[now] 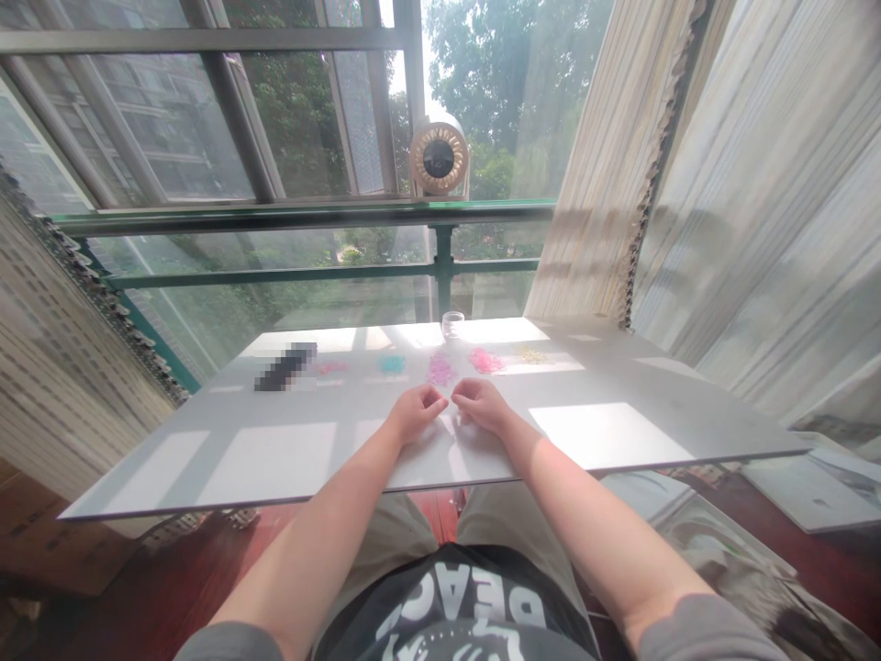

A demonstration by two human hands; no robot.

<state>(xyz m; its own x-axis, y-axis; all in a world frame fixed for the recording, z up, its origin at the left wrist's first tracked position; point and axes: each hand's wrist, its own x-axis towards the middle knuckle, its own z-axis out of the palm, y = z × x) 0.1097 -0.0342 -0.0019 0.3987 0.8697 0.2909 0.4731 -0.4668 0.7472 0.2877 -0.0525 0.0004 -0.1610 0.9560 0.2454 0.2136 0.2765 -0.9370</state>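
Sunlit white worktop [275, 408] beside a window [523, 92]: small pieces [485, 360] lie loose, apart by colour, the purple pile [440, 368] just beyond your hands, near a clear cup [452, 325]. Work looks under way; how much is done or left cannot be told. Your left hand [415, 413] and right hand [483, 406] nearly meet, arms [337, 514] extended, fingers [428, 396] curled inward; whether they grip anything is too small to tell.

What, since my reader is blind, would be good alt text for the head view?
A person's left hand and right hand, fingers curled, nearly meet at a white table; anything held is too small to tell. Beyond them are small colored piles and a clear container, before a window.
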